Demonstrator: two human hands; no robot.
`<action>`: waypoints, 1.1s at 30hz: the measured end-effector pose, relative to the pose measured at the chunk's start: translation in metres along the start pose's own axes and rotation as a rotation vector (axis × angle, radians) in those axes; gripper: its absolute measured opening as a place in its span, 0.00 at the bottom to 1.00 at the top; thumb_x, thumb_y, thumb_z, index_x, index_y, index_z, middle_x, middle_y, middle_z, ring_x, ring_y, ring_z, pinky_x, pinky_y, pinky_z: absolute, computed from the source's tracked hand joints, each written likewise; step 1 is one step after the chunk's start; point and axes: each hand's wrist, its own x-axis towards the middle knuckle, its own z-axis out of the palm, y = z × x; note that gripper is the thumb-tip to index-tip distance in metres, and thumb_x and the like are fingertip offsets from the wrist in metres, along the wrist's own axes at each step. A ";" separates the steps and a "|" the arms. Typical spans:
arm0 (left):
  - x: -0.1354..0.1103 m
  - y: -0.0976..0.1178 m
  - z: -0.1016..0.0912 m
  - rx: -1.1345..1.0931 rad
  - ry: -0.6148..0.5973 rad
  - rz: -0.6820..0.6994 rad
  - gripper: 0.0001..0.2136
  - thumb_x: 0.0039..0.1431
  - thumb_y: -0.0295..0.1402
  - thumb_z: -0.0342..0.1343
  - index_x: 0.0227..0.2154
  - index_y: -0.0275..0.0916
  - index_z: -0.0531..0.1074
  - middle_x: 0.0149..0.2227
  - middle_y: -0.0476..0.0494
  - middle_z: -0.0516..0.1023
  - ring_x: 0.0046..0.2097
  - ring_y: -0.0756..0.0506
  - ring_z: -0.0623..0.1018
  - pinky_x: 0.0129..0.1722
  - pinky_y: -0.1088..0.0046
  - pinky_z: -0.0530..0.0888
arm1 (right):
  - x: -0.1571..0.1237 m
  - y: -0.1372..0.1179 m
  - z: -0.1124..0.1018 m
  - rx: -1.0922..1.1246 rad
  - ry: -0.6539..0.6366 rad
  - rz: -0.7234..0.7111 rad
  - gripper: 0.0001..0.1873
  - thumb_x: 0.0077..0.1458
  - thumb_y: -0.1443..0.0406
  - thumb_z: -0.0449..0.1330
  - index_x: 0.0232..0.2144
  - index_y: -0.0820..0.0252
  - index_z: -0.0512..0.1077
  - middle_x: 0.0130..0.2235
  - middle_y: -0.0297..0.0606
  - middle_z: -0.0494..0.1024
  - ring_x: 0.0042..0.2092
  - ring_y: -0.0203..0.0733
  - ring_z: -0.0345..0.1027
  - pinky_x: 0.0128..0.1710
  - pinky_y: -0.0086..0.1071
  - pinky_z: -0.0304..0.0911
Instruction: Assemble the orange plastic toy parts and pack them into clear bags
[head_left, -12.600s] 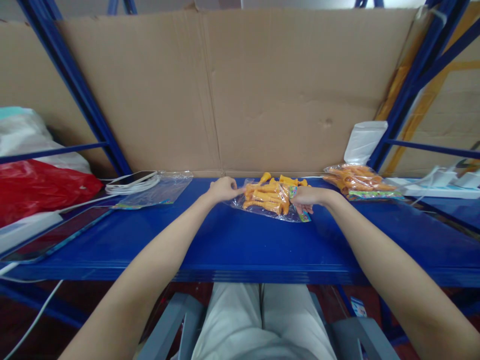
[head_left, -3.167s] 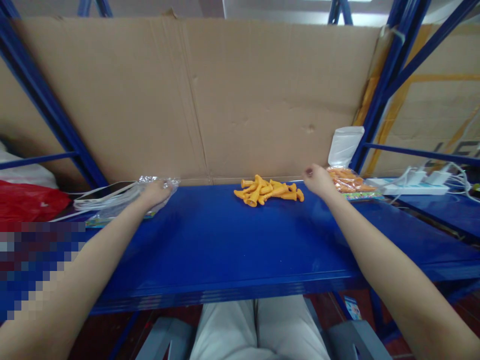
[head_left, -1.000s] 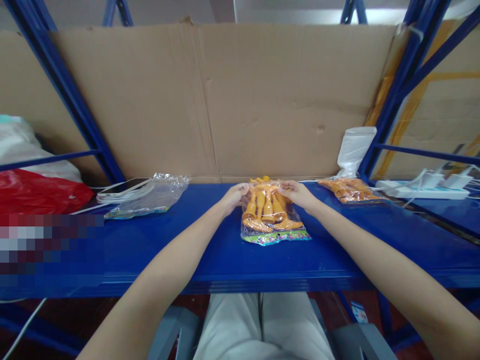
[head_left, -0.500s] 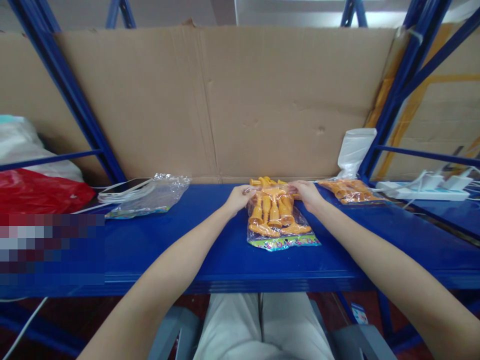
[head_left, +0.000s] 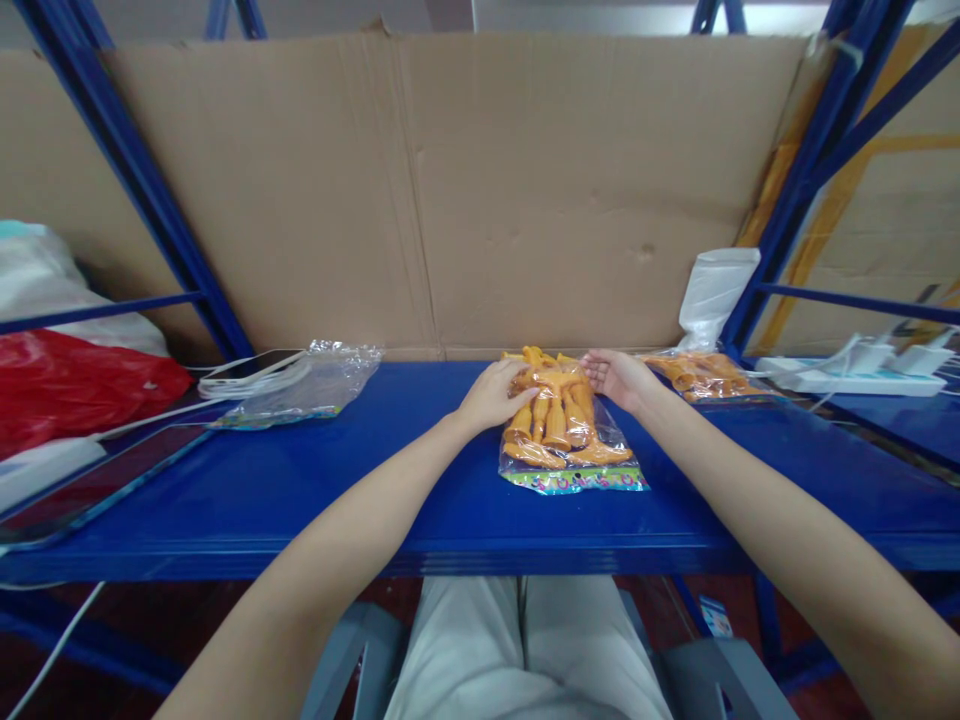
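A clear plastic bag with a printed, colourful edge lies on the blue shelf, that edge towards me. Inside and at its far end are several orange-yellow plastic pieces, some shaped like small bottles or handles. My left hand rests on the bag's left far side, fingers stretched over the pieces and thumb apart. At the right far side, my right hand stands with its palm turned towards the bag, fingers extended against its edge. Whether every piece is inside the bag I cannot tell.
Another bag of orange pieces lies at the right, before a white pouch. A power strip stands farther right. At left are an empty clear bag, coiled white cables, a tablet-like device and a red bag.
My left hand has gone from pinching the bag's side to lying over the pieces. The right hand's fingers have loosened and straightened beside the bag. The view has shifted slightly.
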 end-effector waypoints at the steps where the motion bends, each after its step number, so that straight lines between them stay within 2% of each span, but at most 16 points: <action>1: 0.000 0.000 0.000 0.004 0.002 -0.004 0.13 0.53 0.35 0.53 0.41 0.37 0.69 0.44 0.40 0.72 0.47 0.44 0.70 0.51 0.65 0.64 | 0.000 0.000 0.000 0.008 -0.006 0.007 0.13 0.54 0.72 0.50 0.18 0.63 0.64 0.18 0.33 0.70 0.20 0.28 0.59 0.20 0.22 0.56; 7: 0.002 -0.004 0.002 0.036 0.033 -0.082 0.06 0.53 0.29 0.52 0.35 0.38 0.69 0.39 0.42 0.73 0.44 0.44 0.71 0.46 0.66 0.67 | -0.003 0.001 0.001 -0.020 0.002 0.024 0.15 0.56 0.71 0.47 0.19 0.63 0.64 0.20 0.35 0.71 0.20 0.29 0.61 0.18 0.22 0.54; 13: 0.003 -0.006 0.003 0.083 0.031 -0.044 0.06 0.54 0.25 0.46 0.28 0.37 0.67 0.34 0.42 0.71 0.40 0.45 0.71 0.43 0.67 0.67 | -0.005 0.007 0.006 -0.018 0.006 -0.026 0.16 0.58 0.70 0.44 0.20 0.62 0.61 0.19 0.34 0.71 0.18 0.28 0.60 0.17 0.21 0.52; 21: 0.003 -0.005 0.001 0.202 0.025 -0.078 0.04 0.54 0.26 0.45 0.29 0.37 0.64 0.33 0.42 0.71 0.39 0.45 0.70 0.41 0.66 0.67 | -0.002 0.014 0.007 -0.071 -0.076 -0.073 0.13 0.58 0.72 0.41 0.25 0.61 0.59 0.19 0.32 0.71 0.17 0.29 0.61 0.16 0.21 0.52; 24: 0.009 0.002 0.000 0.193 0.046 -0.055 0.04 0.56 0.30 0.45 0.32 0.37 0.64 0.36 0.42 0.71 0.41 0.45 0.71 0.42 0.66 0.67 | -0.003 0.012 0.006 -0.008 -0.126 -0.087 0.11 0.57 0.73 0.43 0.25 0.62 0.60 0.17 0.29 0.66 0.14 0.27 0.55 0.13 0.21 0.48; 28: 0.029 0.022 0.007 0.203 -0.004 -0.069 0.09 0.55 0.36 0.49 0.36 0.37 0.64 0.39 0.42 0.72 0.43 0.44 0.71 0.43 0.67 0.67 | -0.004 0.009 0.003 0.121 -0.248 0.005 0.13 0.57 0.72 0.44 0.23 0.63 0.61 0.13 0.24 0.56 0.12 0.25 0.44 0.10 0.21 0.41; 33: 0.055 0.047 0.023 0.356 -0.133 -0.254 0.11 0.55 0.37 0.48 0.38 0.35 0.64 0.39 0.38 0.74 0.42 0.42 0.74 0.39 0.67 0.69 | -0.003 0.008 0.000 0.191 -0.229 0.059 0.13 0.58 0.71 0.43 0.24 0.63 0.62 0.11 0.22 0.51 0.11 0.25 0.40 0.10 0.20 0.39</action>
